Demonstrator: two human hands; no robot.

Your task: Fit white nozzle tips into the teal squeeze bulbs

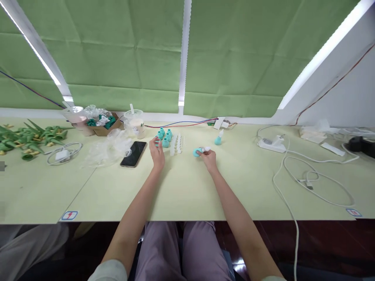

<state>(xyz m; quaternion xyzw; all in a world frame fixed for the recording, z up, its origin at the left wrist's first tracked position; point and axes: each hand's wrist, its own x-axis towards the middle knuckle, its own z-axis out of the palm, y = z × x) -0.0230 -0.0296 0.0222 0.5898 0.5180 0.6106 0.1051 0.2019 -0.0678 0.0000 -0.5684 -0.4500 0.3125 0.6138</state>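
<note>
My right hand (209, 159) is closed on a small teal squeeze bottle (196, 152) with a white tip, tilted onto its side just above or on the table. My left hand (157, 154) has its fingers apart beside a cluster of teal bottles (165, 143) without tips. One bottle is partly behind its fingers; whether they touch it I cannot tell. Right of the cluster stand rows of small white and clear pieces (176, 144). Farther right, a teal bottle with a white tip (218, 139) stands upright by itself.
A black phone (133, 153) and a crumpled plastic bag (107, 148) lie to the left. Beyond them stand drink cups (137, 127), a cardboard box (102, 130) and green leaf-like pieces (32, 138). A power strip (272, 146) and white cables (316, 175) spread across the right.
</note>
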